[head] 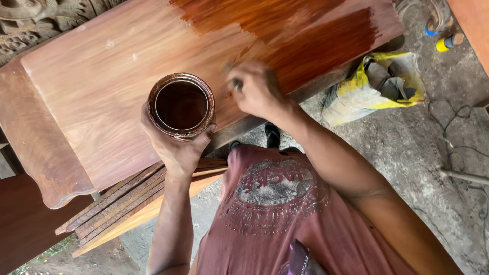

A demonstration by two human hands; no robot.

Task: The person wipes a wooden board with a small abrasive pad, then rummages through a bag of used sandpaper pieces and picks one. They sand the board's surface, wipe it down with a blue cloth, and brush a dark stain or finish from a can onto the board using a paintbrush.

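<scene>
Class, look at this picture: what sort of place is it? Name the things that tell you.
Probably a woodworking or furniture-finishing workshop. A large wooden panel is partly coated dark, the left hand holds an open can of brown finish, and loose wood strips lie over a rough concrete floor.

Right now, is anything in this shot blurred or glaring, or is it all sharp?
Head view: the right hand is motion-smeared, so whatever tool it grips cannot be made out; the left hand and its tin of dark stain are sharp. Light is soft daylight, without hard shadows; only a mild sheen shows on the wet stained patch of the wooden panel.
</scene>
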